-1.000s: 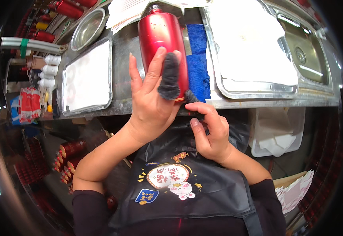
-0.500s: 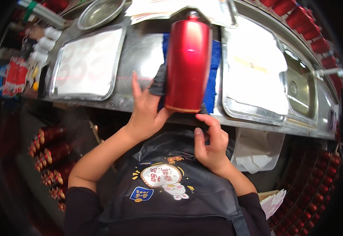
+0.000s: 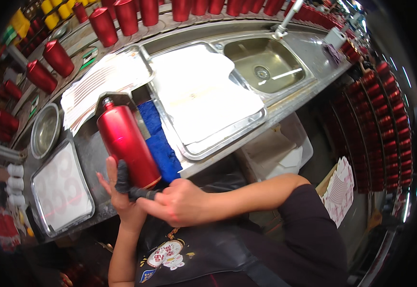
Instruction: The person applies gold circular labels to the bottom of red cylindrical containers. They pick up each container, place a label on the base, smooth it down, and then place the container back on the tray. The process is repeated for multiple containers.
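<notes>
A tall red metal bottle [image 3: 127,141] with a narrow silver neck stands tilted over the steel counter [image 3: 91,158]. My left hand [image 3: 117,193] props it from below at its base, fingers spread, with a small dark piece [image 3: 122,176] against the palm. My right hand [image 3: 180,203] pinches a short black part [image 3: 144,193] at the bottle's bottom rim. A folded blue cloth [image 3: 158,141] lies on the counter just right of the bottle.
A steel tray [image 3: 62,189] sits at the left, a larger white-lined tray [image 3: 203,103] in the middle, a sink [image 3: 266,64] to its right. Several red bottles [image 3: 122,16] line the back shelf and the right-hand rack [image 3: 385,124]. A round steel bowl [image 3: 45,130] stands by the left tray.
The view has swung to the right, so the sink and right rack now show. The bottle has tilted left, and my right hand has come up to its base.
</notes>
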`<state>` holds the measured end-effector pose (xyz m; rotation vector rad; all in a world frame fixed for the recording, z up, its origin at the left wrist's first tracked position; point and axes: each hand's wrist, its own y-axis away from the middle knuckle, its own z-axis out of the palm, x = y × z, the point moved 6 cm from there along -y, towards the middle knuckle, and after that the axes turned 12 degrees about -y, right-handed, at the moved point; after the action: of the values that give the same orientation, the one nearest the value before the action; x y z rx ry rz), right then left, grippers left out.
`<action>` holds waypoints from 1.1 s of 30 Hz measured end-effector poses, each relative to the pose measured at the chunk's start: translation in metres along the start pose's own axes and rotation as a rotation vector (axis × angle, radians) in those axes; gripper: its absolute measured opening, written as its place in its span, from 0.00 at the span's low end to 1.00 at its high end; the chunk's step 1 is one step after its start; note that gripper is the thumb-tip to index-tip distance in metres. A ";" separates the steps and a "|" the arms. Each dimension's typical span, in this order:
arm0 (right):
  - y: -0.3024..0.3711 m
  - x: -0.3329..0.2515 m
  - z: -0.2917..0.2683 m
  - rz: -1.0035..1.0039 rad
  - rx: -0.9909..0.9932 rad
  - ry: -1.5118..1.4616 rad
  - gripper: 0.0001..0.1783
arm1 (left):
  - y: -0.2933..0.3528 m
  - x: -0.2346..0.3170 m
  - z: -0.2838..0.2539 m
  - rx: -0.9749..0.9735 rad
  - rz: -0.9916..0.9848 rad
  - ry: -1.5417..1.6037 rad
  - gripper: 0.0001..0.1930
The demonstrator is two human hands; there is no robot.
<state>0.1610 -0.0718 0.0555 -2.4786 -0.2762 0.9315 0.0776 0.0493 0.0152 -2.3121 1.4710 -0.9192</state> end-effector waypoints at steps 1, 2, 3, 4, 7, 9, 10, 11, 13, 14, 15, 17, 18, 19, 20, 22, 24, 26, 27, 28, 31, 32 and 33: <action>-0.005 0.001 0.002 0.037 -0.063 -0.100 0.19 | -0.001 -0.003 0.001 -0.019 -0.018 -0.033 0.41; -0.008 0.004 -0.001 0.082 -0.065 -0.409 0.13 | 0.000 -0.003 0.000 -0.018 -0.014 -0.020 0.42; -0.010 0.009 -0.013 0.098 0.033 -0.402 0.12 | 0.000 -0.003 -0.002 -0.002 0.007 -0.025 0.44; -0.009 0.016 -0.028 0.104 0.120 -0.402 0.11 | 0.001 -0.005 -0.003 -0.030 -0.025 0.003 0.41; 0.004 0.069 -0.079 0.266 0.276 -0.158 0.10 | 0.003 -0.007 -0.007 -0.070 -0.060 0.078 0.41; 0.024 0.128 -0.110 0.614 0.116 0.280 0.17 | 0.002 -0.008 -0.006 -0.114 -0.071 0.110 0.41; 0.029 0.149 -0.117 0.618 0.007 0.355 0.21 | 0.000 -0.006 -0.008 -0.087 -0.056 0.114 0.42; 0.034 0.170 -0.122 0.670 -0.089 0.447 0.24 | -0.001 -0.006 -0.008 -0.082 -0.053 0.106 0.43; 0.033 0.205 -0.123 0.721 -0.144 0.417 0.24 | -0.005 -0.005 -0.007 -0.073 -0.043 0.099 0.44; 0.027 0.218 -0.123 0.728 -0.173 0.398 0.25 | -0.006 -0.004 -0.007 -0.067 -0.041 0.095 0.45; 0.020 0.235 -0.126 0.819 -0.156 0.513 0.29 | -0.007 -0.003 -0.008 -0.041 -0.024 0.091 0.46; 0.007 0.256 -0.135 0.994 -0.069 0.582 0.27 | -0.007 -0.003 -0.007 -0.065 -0.041 0.074 0.47; 0.002 0.261 -0.139 1.043 -0.029 0.581 0.25 | -0.006 -0.003 -0.007 -0.063 -0.043 0.062 0.48; -0.005 0.261 -0.141 1.014 -0.011 0.573 0.24 | -0.006 -0.004 -0.006 -0.077 -0.052 0.059 0.48; -0.010 0.260 -0.147 0.975 0.028 0.572 0.23 | -0.005 -0.004 -0.006 -0.090 -0.062 0.055 0.48; -0.012 0.258 -0.151 0.925 -0.036 0.532 0.18 | -0.003 -0.006 -0.005 -0.123 -0.076 0.034 0.47; -0.010 0.261 -0.143 0.892 -0.181 0.356 0.24 | -0.002 -0.007 -0.003 -0.168 -0.093 0.043 0.49; -0.015 0.272 -0.138 0.858 -0.199 0.287 0.28 | -0.002 -0.007 -0.001 -0.208 -0.088 0.012 0.52; -0.022 0.284 -0.135 0.852 -0.176 0.312 0.30 | -0.003 -0.007 -0.002 -0.179 -0.089 0.037 0.52; -0.035 0.295 -0.131 0.777 -0.132 0.312 0.32 | -0.004 -0.007 -0.003 -0.168 -0.093 0.050 0.52; -0.069 0.349 -0.125 0.891 -0.058 0.430 0.36 | -0.005 -0.005 -0.003 -0.169 -0.098 0.055 0.52; -0.082 0.364 -0.128 0.889 -0.028 0.468 0.38 | -0.006 -0.005 -0.003 -0.180 -0.107 0.054 0.52; -0.094 0.375 -0.132 0.871 0.012 0.510 0.40 | -0.006 -0.006 -0.002 -0.191 -0.128 0.054 0.51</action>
<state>0.5273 0.0914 -0.0241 -2.7125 1.0339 0.5226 0.0790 0.0573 0.0180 -2.5637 1.5058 -0.9164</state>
